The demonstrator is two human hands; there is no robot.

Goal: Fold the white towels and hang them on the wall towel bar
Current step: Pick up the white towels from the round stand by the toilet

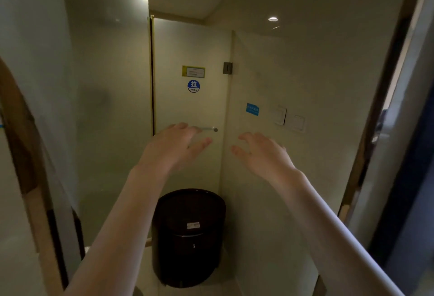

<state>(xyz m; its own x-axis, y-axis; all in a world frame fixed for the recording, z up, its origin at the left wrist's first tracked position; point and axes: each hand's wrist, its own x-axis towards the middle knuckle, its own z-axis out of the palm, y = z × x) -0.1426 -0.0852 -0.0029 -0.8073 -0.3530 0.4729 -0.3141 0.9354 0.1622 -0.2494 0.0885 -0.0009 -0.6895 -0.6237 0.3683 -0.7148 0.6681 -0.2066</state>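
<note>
Frosted door's bar (pixel 206 128) beyond left fingers (pixel 187 129)

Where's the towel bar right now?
In the head view, the metal bar is on the frosted glass door, centre frame below the blue PULL sticker; the left hand covers its left part.
</note>
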